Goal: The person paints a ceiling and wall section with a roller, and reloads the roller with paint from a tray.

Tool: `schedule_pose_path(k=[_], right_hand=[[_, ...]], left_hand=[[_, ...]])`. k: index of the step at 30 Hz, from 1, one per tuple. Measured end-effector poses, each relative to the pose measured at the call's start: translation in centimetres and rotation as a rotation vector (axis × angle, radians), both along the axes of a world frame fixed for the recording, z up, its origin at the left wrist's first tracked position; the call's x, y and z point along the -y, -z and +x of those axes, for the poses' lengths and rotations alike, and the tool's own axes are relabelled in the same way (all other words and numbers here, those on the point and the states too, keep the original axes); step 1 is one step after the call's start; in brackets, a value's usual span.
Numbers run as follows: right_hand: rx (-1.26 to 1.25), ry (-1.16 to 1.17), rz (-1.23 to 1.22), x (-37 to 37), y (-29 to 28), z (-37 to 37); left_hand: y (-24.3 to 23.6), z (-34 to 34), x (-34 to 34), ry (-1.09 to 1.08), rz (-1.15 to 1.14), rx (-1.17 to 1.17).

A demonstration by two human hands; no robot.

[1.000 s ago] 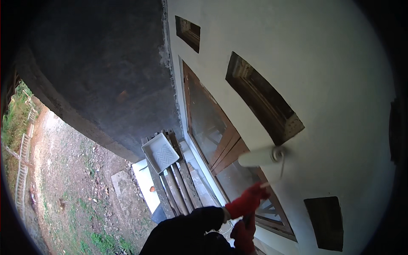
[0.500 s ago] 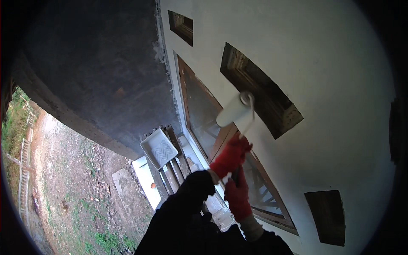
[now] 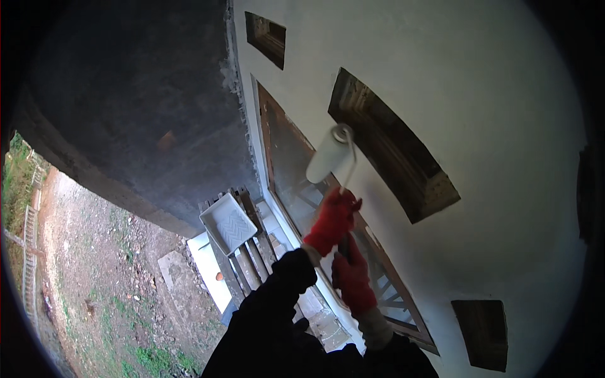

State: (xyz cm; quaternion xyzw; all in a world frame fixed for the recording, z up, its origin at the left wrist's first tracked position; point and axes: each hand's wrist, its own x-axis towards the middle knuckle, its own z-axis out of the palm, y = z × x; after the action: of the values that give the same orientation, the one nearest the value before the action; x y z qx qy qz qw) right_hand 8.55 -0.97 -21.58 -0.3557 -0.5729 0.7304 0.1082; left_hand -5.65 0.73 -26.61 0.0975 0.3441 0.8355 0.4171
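A white paint roller point(image 3: 328, 156) is up against the white wall point(image 3: 504, 126), or just off it, between the wooden window frame and a long recessed opening point(image 3: 397, 145). My left hand point(image 3: 334, 220), in a red glove, grips the roller near the base of its wire arm. Lower down, my right hand point(image 3: 354, 280), also red-gloved, is closed around the dark handle. Most of the handle is hidden by the gloves. Both arms have dark sleeves with pale cuffs.
A white paint tray point(image 3: 230, 222) with a ridged bottom rests on wooden slats point(image 3: 251, 263) at lower left. The brown-framed window point(image 3: 290, 151) lies behind my hands. A dark ceiling-like surface point(image 3: 145, 113) spans the upper left. Outside is stony ground point(image 3: 113, 264) with a fence point(image 3: 29, 258).
The roller and both gloved hands have moved a little left and slightly up along the wall. The view has shifted slightly. My grip on the handle looks the same.
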Motion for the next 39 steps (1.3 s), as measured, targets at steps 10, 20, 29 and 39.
schedule_pose_path(k=[10, 20, 29, 39], right_hand=[[0.147, 0.143, -0.04, 4.2, 1.5, 6.4], [-0.034, 0.017, -0.093, 2.0, -0.4, -10.5], [0.083, 0.207, -0.183, 5.4, 1.7, 0.6], [-0.093, 0.069, -0.061, 2.8, 1.1, -12.9]], left_hand=[[3.1, 8.8, 2.8, 0.218, 0.009, 0.348], [1.4, -10.3, 1.5, 0.026, 0.007, -0.003], [2.1, 3.6, 3.1, 0.197, -0.053, 0.454], [0.0, -11.9, 1.5, 0.068, 0.076, 0.153]])
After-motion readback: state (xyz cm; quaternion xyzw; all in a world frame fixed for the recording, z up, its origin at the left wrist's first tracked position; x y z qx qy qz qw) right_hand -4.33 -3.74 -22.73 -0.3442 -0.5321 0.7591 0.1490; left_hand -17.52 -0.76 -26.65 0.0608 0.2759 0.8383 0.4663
